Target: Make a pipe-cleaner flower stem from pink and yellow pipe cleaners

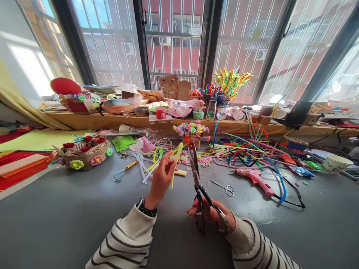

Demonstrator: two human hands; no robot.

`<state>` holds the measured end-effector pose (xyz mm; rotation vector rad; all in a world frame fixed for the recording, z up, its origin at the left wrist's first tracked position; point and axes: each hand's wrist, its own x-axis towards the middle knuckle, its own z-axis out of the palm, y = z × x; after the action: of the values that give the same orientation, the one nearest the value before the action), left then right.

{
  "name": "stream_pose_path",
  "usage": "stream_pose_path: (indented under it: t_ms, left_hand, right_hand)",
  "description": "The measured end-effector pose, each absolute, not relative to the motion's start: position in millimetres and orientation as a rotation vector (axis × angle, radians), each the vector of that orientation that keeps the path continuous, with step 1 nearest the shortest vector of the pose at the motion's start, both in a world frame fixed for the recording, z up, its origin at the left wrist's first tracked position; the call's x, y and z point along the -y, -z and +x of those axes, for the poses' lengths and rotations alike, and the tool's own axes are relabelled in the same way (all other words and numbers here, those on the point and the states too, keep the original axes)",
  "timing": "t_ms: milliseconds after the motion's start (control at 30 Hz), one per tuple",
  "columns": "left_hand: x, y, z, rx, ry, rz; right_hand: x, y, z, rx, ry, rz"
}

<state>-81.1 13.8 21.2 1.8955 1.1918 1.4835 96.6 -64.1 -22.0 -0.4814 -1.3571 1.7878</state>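
My left hand (161, 175) pinches a yellow pipe cleaner (175, 162), holding it upright above the grey table (70, 216). My right hand (213, 215) grips the black handles of large scissors (196, 175), whose blades point up and stand slightly apart just right of the pipe cleaner. The blades do not touch it. Both arms wear striped sleeves.
A pink glue gun (256, 179) with a black cord lies to the right, small silver scissors (226, 188) beside it. A heap of coloured pipe cleaners (246, 147), a woven basket with flowers (84, 153), a paper cup (335, 163) and a cluttered windowsill (117, 119) sit behind.
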Motion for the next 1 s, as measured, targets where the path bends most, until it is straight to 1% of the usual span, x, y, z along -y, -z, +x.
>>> stream_pose_path:
  t_ms: [167, 433, 667, 1000]
  left_hand:
    - [-15.7, -17.7, -81.7, -1.318, -1.483, 2.041]
    - [-16.2, -14.7, -80.1, -1.291, -1.491, 2.091]
    - [-14.4, -17.4, -79.5, -1.211, -1.478, 2.150]
    - [-10.1, -13.1, -73.6, -0.960, -1.265, 2.304]
  right_hand:
    - [65.0, 24.2, 98.5, 1.380, -1.809, -0.474]
    - [65.0, 24.9, 95.0, 1.345, -1.871, -0.430]
    - [63.0, 23.8, 92.8, 1.317, -1.893, -0.501]
    - [57.0, 18.7, 100.3, 1.185, -1.830, -0.514]
